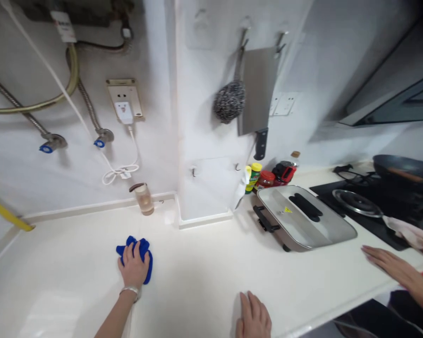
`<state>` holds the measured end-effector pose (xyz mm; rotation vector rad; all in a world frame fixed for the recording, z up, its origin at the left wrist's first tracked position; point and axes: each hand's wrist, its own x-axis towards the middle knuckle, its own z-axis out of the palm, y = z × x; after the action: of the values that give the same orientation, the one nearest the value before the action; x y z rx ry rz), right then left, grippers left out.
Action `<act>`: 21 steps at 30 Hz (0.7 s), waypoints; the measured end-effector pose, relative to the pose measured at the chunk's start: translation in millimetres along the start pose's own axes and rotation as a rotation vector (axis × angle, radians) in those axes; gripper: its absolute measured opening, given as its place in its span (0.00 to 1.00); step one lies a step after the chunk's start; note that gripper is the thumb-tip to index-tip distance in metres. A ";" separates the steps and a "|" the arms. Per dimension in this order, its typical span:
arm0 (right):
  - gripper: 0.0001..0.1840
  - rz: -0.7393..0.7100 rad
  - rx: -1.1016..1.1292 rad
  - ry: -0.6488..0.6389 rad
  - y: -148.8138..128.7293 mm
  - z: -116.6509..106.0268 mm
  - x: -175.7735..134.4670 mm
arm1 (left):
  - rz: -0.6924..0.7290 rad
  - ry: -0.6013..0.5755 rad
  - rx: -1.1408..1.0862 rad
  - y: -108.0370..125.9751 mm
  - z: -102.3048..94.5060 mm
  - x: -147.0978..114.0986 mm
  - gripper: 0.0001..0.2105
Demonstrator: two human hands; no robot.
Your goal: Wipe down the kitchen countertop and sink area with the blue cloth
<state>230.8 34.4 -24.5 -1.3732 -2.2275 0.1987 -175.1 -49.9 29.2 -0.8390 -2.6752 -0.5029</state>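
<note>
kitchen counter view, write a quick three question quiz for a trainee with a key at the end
1. Which of the person's own hands is on the blue cloth?
2. True or false: the cleaver hangs with its grip below the blade.
3. The lid handle on the large rectangular lid is:
a) red
b) black
c) yellow

Key:
1. The left hand.
2. True.
3. b

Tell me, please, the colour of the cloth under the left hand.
Deep blue; the cloth shows best in the head view.
</note>
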 end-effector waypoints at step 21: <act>0.35 -0.069 0.354 0.027 47.3 -14.7 33.3 | 0.808 -0.479 -0.511 200.0 -22.7 -168.8 0.33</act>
<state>263.7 83.8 -18.2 -1.0998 -2.0891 0.5200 80.2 11.9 34.4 -2.2813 -2.2618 -0.8469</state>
